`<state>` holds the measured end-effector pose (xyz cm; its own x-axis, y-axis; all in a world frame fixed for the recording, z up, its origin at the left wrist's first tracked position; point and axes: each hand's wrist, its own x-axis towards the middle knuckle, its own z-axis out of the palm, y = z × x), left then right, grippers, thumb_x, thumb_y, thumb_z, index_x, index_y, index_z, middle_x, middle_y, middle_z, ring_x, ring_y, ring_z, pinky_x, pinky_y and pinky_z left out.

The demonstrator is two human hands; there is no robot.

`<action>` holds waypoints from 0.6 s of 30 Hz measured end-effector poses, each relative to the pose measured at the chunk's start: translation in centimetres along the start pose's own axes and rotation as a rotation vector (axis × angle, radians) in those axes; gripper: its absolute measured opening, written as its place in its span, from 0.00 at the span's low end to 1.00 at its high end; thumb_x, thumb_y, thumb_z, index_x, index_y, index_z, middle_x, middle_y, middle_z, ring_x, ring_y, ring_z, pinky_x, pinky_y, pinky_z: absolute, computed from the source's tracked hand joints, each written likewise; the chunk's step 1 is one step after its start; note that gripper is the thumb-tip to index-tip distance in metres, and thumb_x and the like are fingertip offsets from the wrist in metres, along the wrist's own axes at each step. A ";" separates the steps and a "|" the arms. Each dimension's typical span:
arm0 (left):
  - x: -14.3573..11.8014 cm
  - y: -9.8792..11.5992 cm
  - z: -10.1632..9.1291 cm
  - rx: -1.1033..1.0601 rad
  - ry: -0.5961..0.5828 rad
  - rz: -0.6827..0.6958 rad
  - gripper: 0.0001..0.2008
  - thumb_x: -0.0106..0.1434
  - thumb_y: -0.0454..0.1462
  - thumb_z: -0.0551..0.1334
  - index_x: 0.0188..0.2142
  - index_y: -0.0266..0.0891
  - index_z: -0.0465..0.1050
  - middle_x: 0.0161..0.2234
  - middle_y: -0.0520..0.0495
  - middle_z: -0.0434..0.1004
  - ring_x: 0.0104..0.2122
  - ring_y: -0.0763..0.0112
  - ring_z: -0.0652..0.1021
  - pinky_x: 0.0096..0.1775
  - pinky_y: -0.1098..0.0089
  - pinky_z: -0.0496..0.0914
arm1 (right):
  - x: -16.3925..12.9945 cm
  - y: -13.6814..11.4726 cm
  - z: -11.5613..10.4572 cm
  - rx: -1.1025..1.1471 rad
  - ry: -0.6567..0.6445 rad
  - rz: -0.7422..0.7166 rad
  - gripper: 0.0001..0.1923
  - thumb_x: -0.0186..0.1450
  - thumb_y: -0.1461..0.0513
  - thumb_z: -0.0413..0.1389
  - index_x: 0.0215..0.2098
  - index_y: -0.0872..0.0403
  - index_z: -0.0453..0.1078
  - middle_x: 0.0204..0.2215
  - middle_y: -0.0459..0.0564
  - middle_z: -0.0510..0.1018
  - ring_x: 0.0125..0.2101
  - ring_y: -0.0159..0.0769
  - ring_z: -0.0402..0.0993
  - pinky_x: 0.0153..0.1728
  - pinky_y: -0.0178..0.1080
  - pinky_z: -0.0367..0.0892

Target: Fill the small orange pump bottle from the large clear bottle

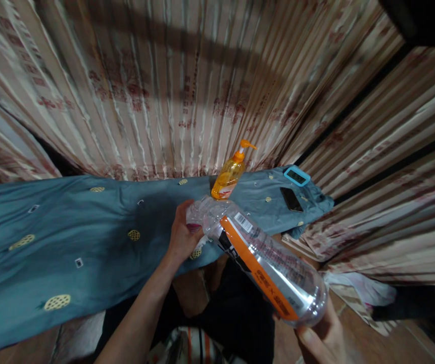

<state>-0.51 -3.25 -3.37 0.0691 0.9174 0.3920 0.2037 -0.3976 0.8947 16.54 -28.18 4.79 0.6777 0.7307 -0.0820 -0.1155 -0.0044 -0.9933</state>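
Note:
A large clear plastic bottle [274, 268] with an orange, black and silver label lies tilted across the middle of the view, its base toward me on the right. My right hand [321, 333] grips it at the base. At its narrow end, my left hand [185, 235] is closed around a clear plastic piece [199, 211] with a pinkish part; whether this is separate from the bottle I cannot tell. Just beyond stands a pump bottle [228, 177] of orange-yellow liquid, upright on the blue-green cloth [99, 227].
A dark phone [291, 199] and a blue-framed digital clock [296, 175] lie at the cloth's right end. Pleated patterned curtains [156, 91] hang behind and to the right. Below are my dark-clothed legs [236, 313] and a tiled floor [287, 338].

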 end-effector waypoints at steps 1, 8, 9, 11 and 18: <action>0.0 0.0 0.0 -0.004 -0.003 -0.005 0.34 0.53 0.42 0.72 0.58 0.41 0.67 0.54 0.41 0.77 0.51 0.54 0.80 0.52 0.53 0.78 | 0.0 0.1 0.0 0.007 0.006 -0.003 0.55 0.50 0.44 0.75 0.70 0.46 0.63 0.72 0.59 0.65 0.61 0.66 0.74 0.32 0.43 0.80; -0.1 -0.6 0.1 -0.044 -0.007 -0.021 0.34 0.52 0.41 0.72 0.58 0.41 0.67 0.55 0.40 0.76 0.53 0.54 0.80 0.51 0.55 0.78 | 0.2 0.6 -0.2 0.017 -0.006 -0.019 0.54 0.51 0.44 0.74 0.71 0.46 0.62 0.71 0.61 0.67 0.57 0.66 0.78 0.34 0.47 0.81; -0.1 -0.6 0.1 -0.043 -0.006 -0.018 0.34 0.53 0.41 0.72 0.58 0.41 0.67 0.56 0.40 0.76 0.53 0.54 0.80 0.51 0.55 0.78 | 0.2 0.6 -0.2 0.014 -0.007 -0.021 0.54 0.51 0.44 0.74 0.71 0.46 0.63 0.71 0.60 0.67 0.57 0.65 0.77 0.35 0.47 0.81; -0.1 -0.7 0.1 -0.048 -0.004 -0.016 0.34 0.53 0.41 0.72 0.58 0.41 0.67 0.56 0.40 0.76 0.53 0.54 0.79 0.50 0.56 0.78 | 0.2 0.6 -0.2 0.009 -0.009 -0.025 0.54 0.51 0.43 0.74 0.71 0.45 0.63 0.72 0.59 0.66 0.60 0.66 0.75 0.35 0.46 0.81; 0.0 -0.5 0.0 -0.068 -0.023 -0.028 0.35 0.52 0.41 0.71 0.59 0.40 0.66 0.56 0.39 0.76 0.52 0.55 0.80 0.49 0.57 0.78 | 0.3 0.2 0.0 0.037 0.000 0.001 0.56 0.46 0.44 0.77 0.70 0.45 0.65 0.73 0.58 0.65 0.65 0.68 0.69 0.35 0.45 0.82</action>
<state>-0.59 -3.05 -3.87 0.0870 0.9282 0.3618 0.1396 -0.3709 0.9181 16.72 -28.00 4.59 0.6775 0.7308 -0.0835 -0.1433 0.0198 -0.9895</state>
